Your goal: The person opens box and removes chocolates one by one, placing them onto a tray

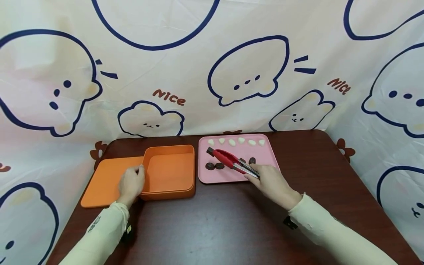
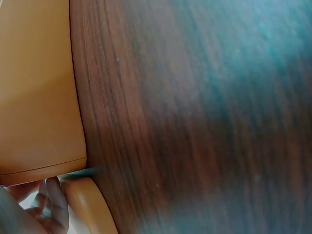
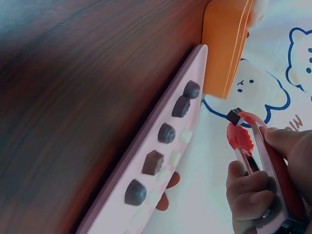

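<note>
Matt plastic box (image 1: 172, 171) — smooth wood-grain table (image 1: 232, 221)

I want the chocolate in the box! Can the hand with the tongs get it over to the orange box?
Probably yes. The right hand holds the red tongs above the pink tray, and the orange box sits open right beside it, nothing between.
</note>
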A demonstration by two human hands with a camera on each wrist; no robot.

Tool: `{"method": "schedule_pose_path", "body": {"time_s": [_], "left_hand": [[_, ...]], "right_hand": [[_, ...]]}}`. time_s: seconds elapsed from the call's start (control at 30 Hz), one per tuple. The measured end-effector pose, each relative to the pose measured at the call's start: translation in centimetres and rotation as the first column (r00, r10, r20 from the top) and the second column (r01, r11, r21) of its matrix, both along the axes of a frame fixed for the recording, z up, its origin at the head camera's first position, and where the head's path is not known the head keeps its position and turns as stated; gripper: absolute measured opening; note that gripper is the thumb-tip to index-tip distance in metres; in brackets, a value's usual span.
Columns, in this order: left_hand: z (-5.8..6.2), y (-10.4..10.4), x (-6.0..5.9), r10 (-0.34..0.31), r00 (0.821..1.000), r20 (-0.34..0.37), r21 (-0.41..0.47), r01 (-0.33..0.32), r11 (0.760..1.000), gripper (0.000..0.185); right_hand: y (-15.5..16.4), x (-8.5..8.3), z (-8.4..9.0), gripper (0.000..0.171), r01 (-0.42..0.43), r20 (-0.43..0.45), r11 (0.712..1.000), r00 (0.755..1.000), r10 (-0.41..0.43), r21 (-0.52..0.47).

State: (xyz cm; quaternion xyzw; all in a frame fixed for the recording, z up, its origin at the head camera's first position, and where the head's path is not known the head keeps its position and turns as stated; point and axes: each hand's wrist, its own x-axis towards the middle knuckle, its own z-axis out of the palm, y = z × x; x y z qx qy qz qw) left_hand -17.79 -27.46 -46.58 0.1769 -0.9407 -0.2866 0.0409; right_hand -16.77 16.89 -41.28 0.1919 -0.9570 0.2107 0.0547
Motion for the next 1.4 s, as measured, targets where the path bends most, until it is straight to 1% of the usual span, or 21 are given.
{"method": "schedule_pose_path", "body": {"time_s": [0.2,0.3,0.43,0.57,0.73,1.03,1.17,1.4], "left_hand": [[0.0,0.2,-0.1,0.001,1.0,0.004,0.004,-0.001,1.0,0.056],[0.0,0.2,-0.1,0.004,1.0,0.005,0.012,-0.004,1.0,0.056],[0.1,0.1,0.0,0.009,1.0,0.003,0.018,-0.009,1.0,0.057],[0.1,0.1,0.1,0.019,1.0,0.0,0.019,-0.019,1.0,0.057],[0.2,0.3,0.2,0.011,1.0,-0.002,0.017,-0.011,1.0,0.054],[0.3,0.4,0.2,0.011,1.0,0.003,0.036,-0.011,0.999,0.055],[0.3,0.4,0.2,0.014,1.0,-0.003,0.037,-0.014,0.999,0.055],[0.3,0.2,0.2,0.021,1.0,0.01,0.051,-0.022,0.998,0.056]], "right_hand": [[1.7,0.2,-0.3,0.02,0.018,0.052,0.999,0.999,-0.016,-0.03],[2.6,0.4,-0.5,0.018,0.022,0.052,0.999,0.998,-0.02,-0.037],[3.5,0.8,-0.8,0.023,0.034,0.042,0.999,0.999,-0.033,-0.039],[4.3,1.1,-1.3,0.027,0.057,0.056,0.997,0.997,-0.055,-0.045],[5.6,1.4,-1.7,0.028,0.1,0.066,0.994,0.993,-0.097,-0.042],[7.5,2.0,-1.7,0.041,0.126,0.107,0.99,0.987,-0.119,-0.063],[8.2,2.1,-1.7,0.04,0.138,0.122,0.988,0.984,-0.129,-0.072],[9.5,2.1,-1.4,0.04,0.164,0.177,0.982,0.973,-0.146,-0.092]]}}
